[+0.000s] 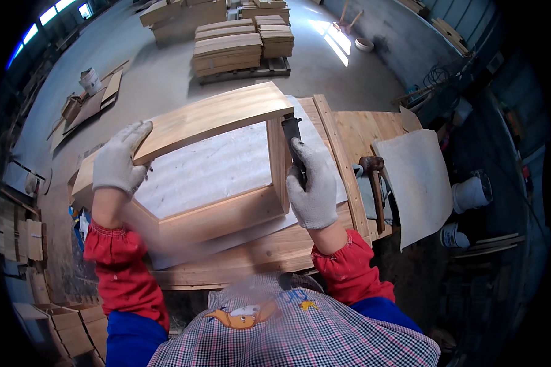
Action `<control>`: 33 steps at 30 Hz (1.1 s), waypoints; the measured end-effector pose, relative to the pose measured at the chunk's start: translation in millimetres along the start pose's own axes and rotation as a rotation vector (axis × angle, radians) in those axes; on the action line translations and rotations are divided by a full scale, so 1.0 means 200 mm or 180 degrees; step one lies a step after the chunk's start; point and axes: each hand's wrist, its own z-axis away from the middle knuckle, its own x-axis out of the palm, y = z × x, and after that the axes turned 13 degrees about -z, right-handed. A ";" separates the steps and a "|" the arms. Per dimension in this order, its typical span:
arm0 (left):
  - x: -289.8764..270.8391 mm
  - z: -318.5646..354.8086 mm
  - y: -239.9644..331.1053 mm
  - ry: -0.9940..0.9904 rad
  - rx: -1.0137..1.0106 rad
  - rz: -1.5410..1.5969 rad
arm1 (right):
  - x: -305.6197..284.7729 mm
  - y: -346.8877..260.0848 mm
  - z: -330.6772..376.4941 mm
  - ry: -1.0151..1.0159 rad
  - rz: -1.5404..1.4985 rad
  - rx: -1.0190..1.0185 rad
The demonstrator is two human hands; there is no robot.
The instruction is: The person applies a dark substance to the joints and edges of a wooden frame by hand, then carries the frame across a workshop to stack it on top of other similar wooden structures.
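An open box-like frame of pale wooden boards (217,120) stands on a white sheet (220,168) spread over the wooden workbench (245,264). My left hand (119,160), in a whitish work glove, is closed over the frame's top board near its left end. At the right end, my gloved right hand (315,191) grips a narrow black hand tool (292,133). The tool is upright against the frame's right corner, close to the end of the top board. Its lower part is hidden by my fingers, and its exact kind does not show.
A dark-headed mallet (372,165) lies on the bench's right side, beside a curved pale sheet (416,177). A wooden strip (343,165) runs along the bench there. Beyond stand stacked boards (229,52) on a pallet. White buckets (470,192) are at far right.
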 end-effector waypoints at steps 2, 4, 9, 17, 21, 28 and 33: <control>0.00 -0.01 -0.01 -0.0018 -0.0034 0.0048 | -0.02 -0.03 0.00 -0.0027 -0.0095 0.0106; 0.01 -0.01 -0.01 -0.0056 -0.0040 0.0104 | -0.02 -0.01 -0.02 0.0018 -0.0036 -0.0070; 0.01 -0.03 -0.01 -0.0123 -0.0058 0.0074 | -0.08 -0.07 -0.06 -0.0310 0.0417 0.0217; 0.02 -0.05 -0.03 -0.0077 -0.0046 0.0086 | -0.09 -0.11 -0.11 -0.0535 0.1007 0.0185; 0.04 -0.05 -0.03 0.0033 0.0003 0.0097 | -0.09 -0.14 -0.12 -0.0489 0.0999 0.0095; 0.07 -0.09 -0.05 0.0068 -0.0038 0.0144 | -0.10 -0.05 -0.10 -0.0612 0.1213 0.0337; 0.14 -0.20 -0.08 -0.0115 -0.0458 -0.0010 | -0.16 0.26 0.24 -0.1340 0.1533 0.1042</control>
